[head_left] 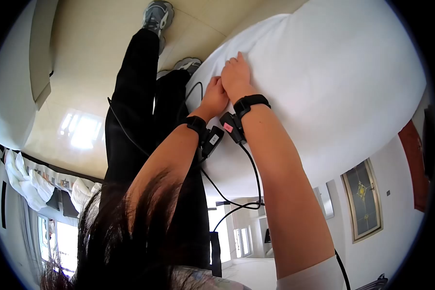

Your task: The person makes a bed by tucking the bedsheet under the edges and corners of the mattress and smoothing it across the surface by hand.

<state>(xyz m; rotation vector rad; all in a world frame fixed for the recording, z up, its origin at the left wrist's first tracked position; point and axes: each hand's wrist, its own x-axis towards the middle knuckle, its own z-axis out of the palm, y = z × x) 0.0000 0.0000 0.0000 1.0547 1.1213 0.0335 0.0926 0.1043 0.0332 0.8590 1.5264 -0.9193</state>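
A white sheet (pixel 324 72) covers a wide, bed-like surface and shows creases near its edge. My right hand (pixel 236 77) is closed at that edge, its fingers curled on the fabric and one fingertip pointing outward. Close beside it, almost touching, my left hand (pixel 214 98) is also closed, with bent fingers against the sheet's border. The cloth between the fingers is mostly hidden by the hands. Each wrist wears a black strap (pixel 253 101) with a small black module (pixel 232 128) and cable.
Legs in black trousers (pixel 130 96) and grey shoes (pixel 158 17) stand beside the sheet on a shiny tiled floor (pixel 82 58). Black cables (pixel 257 169) loop between the forearms. Another white-covered surface (pixel 7 82) is at left. Dark hair (pixel 130 227) hangs in front of the lower view.
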